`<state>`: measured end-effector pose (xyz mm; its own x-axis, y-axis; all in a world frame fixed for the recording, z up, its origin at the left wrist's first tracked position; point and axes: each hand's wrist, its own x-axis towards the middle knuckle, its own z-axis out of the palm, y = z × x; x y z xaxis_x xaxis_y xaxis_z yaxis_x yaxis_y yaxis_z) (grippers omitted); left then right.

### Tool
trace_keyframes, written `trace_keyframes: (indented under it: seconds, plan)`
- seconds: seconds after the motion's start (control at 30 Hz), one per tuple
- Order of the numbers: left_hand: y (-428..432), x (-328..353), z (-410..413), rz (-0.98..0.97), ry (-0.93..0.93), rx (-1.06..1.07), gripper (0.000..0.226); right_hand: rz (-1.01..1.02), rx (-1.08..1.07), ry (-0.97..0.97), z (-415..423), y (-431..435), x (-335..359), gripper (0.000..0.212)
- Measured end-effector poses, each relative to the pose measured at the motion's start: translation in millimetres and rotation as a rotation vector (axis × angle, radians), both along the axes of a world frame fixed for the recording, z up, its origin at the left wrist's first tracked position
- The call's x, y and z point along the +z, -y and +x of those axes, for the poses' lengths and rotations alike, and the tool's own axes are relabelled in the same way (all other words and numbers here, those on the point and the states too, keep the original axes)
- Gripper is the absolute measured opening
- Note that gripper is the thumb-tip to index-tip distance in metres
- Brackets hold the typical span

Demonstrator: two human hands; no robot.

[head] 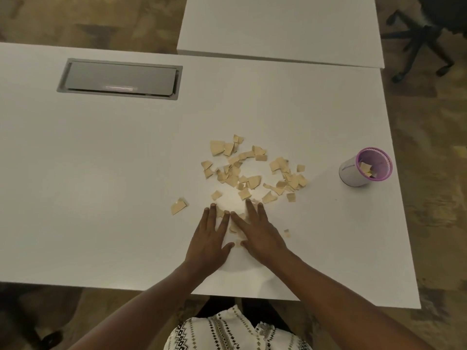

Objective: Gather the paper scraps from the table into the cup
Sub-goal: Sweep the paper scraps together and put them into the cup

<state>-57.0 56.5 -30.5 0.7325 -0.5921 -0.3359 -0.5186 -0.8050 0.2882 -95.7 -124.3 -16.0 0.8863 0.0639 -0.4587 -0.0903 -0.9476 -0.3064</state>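
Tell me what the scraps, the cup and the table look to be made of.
Scraps: thin tan paper or light card, matte, with torn ragged edges.
Cup: likely paper or plastic; smooth white wall, purple inside and rim.
Table: probably laminate; flat, even white, faint sheen.

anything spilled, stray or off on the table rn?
Nothing damaged. The cup stands upright near the table's right edge with a few scraps inside. Most paper scraps lie loose mid-table; one stray scrap sits apart to the left. Left hand and right hand lie flat over some.
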Motion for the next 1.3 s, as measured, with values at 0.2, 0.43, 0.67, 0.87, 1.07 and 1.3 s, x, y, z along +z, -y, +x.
trace_keyframes:
  seconds: [0.2,0.43,0.67,0.87,1.07,1.3]
  plan:
    - [1.0,6.7,14.4,0.003,0.038,-0.058,0.065,0.022,0.034,0.035,1.6,-4.9,0.3,0.052]
    - [-0.4,11.2,32.5,-0.097,0.131,-0.153,0.053,-0.039,0.136,0.182,12.7,-2.6,1.9,0.03]
    - [5.5,22.8,47.1,-0.11,0.116,-0.188,0.036,0.007,0.122,0.233,20.3,3.3,-0.1,0.016]
    - [11.6,17.2,57.3,-0.047,0.03,-0.111,0.025,0.199,-0.264,0.233,30.0,10.2,-1.5,0.014]
    - [12.9,14.1,63.4,-0.202,-0.1,0.171,0.015,0.51,-0.798,0.168,29.6,28.4,10.4,0.01]
    - [30.9,29.4,66.3,-0.472,-0.213,0.594,0.027,0.712,-1.012,0.118,32.3,46.2,27.2,0.012]
